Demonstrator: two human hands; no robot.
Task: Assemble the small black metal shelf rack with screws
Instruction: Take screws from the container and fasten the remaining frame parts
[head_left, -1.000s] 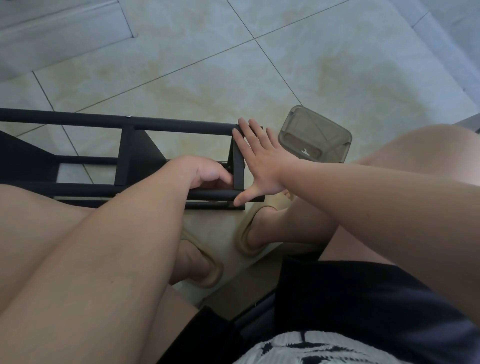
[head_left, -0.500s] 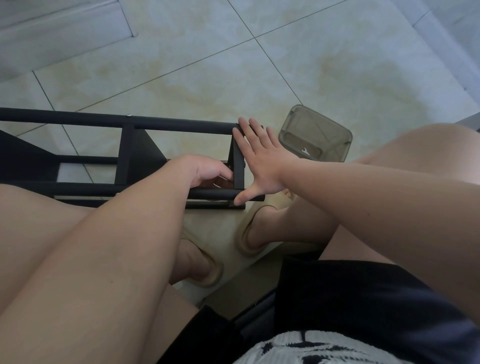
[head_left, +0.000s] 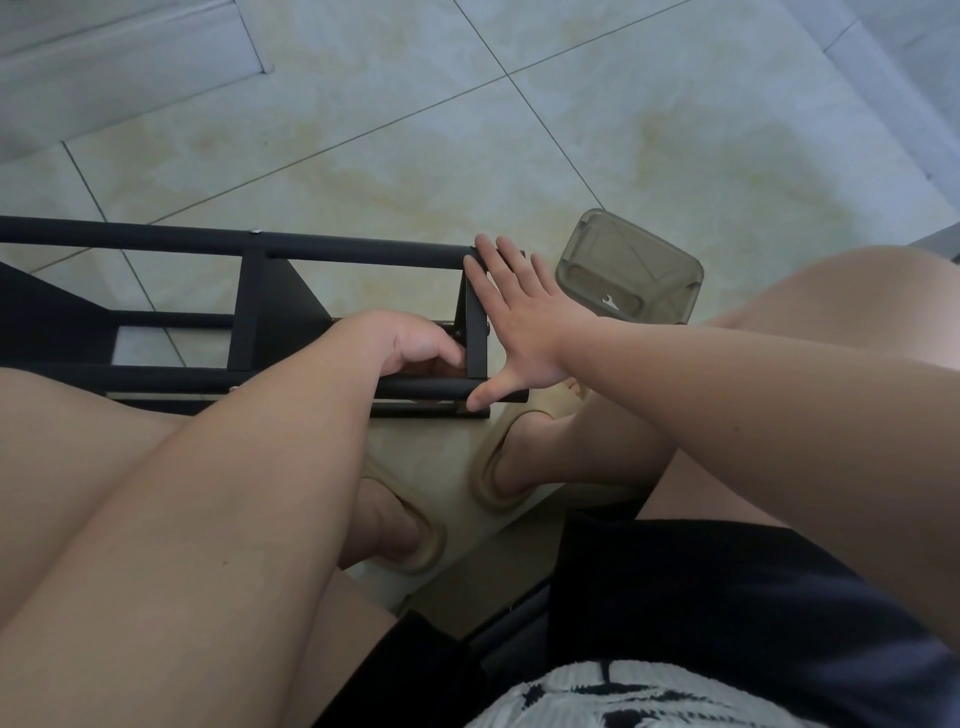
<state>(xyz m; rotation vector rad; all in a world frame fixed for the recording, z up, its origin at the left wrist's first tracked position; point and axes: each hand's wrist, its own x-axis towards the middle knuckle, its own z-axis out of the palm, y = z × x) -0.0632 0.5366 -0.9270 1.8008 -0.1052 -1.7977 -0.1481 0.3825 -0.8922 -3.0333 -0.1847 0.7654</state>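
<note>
The black metal rack (head_left: 363, 253) lies on its side on the tiled floor, its long tubes running left to right. My right hand (head_left: 524, 332) lies flat against the rack's right end plate (head_left: 477, 338), fingers straight and thumb on the lower tube. My left hand (head_left: 410, 345) reaches inside the frame just left of that plate, fingers curled under and thumb pointing at it. Whatever the left fingers hold is hidden. A small screw head (head_left: 254, 232) shows on the top tube.
A translucent grey plastic container (head_left: 628, 275) with a small white wrench (head_left: 609, 303) in it stands on the floor right of the rack. My knees and beige slippers (head_left: 498, 467) sit close under the rack. A wall base runs along the far left.
The left hand's curled fingers shift slightly inside the frame. The right hand and the rack stay where they were.
</note>
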